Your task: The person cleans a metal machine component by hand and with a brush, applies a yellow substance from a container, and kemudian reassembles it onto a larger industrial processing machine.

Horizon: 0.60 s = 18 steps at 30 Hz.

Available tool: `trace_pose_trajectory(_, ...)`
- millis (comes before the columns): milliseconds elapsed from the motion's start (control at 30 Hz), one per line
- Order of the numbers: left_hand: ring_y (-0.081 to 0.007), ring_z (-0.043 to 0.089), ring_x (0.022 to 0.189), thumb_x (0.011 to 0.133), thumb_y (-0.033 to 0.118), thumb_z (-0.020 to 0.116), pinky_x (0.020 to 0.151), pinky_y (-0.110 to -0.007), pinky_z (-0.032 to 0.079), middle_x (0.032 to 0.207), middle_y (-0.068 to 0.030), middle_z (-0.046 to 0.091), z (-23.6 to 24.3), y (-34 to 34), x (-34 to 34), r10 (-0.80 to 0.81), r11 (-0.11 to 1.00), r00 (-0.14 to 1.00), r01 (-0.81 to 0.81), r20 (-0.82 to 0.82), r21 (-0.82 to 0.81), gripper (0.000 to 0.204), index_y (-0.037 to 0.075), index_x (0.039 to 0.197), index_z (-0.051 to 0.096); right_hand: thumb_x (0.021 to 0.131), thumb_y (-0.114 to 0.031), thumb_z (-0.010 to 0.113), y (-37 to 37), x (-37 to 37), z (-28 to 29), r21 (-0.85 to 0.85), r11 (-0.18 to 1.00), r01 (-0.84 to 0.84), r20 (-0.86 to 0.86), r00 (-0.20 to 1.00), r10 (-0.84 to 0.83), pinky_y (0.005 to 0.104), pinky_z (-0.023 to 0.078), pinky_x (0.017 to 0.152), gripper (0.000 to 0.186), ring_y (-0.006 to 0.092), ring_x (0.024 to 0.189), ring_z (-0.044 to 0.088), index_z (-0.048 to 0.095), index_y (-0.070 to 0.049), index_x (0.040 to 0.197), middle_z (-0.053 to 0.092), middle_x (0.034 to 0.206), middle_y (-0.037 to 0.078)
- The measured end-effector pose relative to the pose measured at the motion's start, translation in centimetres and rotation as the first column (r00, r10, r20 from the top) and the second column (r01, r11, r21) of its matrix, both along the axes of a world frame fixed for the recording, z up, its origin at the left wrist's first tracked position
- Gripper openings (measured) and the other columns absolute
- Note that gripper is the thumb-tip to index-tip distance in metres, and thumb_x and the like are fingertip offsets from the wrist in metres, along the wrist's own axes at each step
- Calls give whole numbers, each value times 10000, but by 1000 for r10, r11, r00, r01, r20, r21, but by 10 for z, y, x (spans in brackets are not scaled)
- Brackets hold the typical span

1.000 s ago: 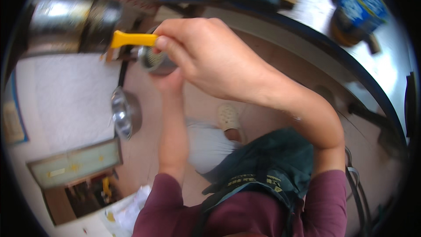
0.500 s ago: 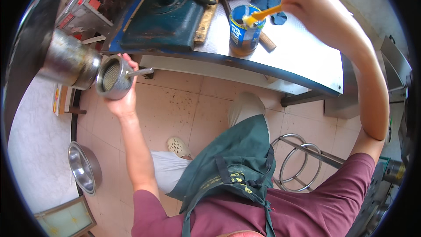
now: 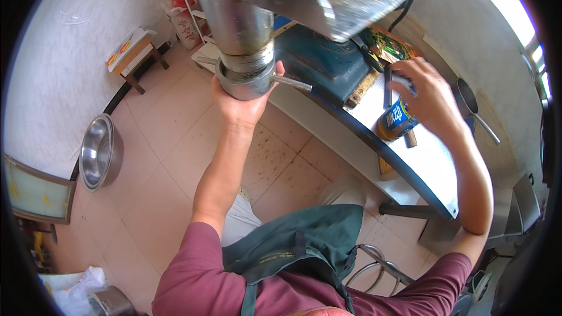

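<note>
My left hand [image 3: 243, 110] cups a steel ring nut [image 3: 246, 86] with rod handles from below. The ring nut is up around the threaded end of a steel machine tube [image 3: 249, 41], and part of the thread still shows above it. My right hand [image 3: 430, 96], fingers curved and apart, is over the workbench [image 3: 436, 167] beside a blue can [image 3: 397, 120]. No brush shows in that hand; the hand hides part of the can's top.
A metal feed tray [image 3: 357, 3] juts out overhead above the green machine base [image 3: 319, 58]. On the bench lie a wooden block [image 3: 363, 89] and a patterned packet [image 3: 392, 44]. A steel bowl [image 3: 96, 152] stands by the left wall, and a round-framed metal stool [image 3: 374, 266] is low right.
My left hand has brought the ring nut up onto the tube's threaded end. My right hand has let go of the yellow brush, which no longer shows. The view has turned left.
</note>
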<state>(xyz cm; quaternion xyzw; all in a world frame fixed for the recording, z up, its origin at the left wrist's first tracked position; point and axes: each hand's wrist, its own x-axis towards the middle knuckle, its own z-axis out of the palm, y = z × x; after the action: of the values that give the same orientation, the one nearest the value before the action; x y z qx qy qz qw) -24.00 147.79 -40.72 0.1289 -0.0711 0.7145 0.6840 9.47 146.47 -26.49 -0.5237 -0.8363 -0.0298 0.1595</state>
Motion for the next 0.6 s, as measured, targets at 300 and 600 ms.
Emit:
trace_pose_trajectory(300, -422, 552, 1208, 995, 534, 252, 923, -607, 491, 1383, -210, 545, 21, -2, 0, 26, 999, 996, -22, -84, 42, 658, 85, 1405, 503, 1104, -443, 435, 50, -127, -37, -636, 639, -433, -382, 896, 226, 312, 551, 844, 515, 197, 904, 670, 654, 5, 1234, 706, 1009, 116)
trace_pose_trajectory(600, -401, 513, 1279, 994, 539, 319, 1038, -631, 436, 1435, -195, 511, 30, -3, 10, -2, 999, 1000, 2, -4, 47, 664, 84, 1454, 470, 1125, -276, 419, 47, -142, -38, -748, 255, -613, -659, 734, -167, 225, 223, 497, 368, 33, 580, 281, 585, 52, 1129, 322, 704, -77)
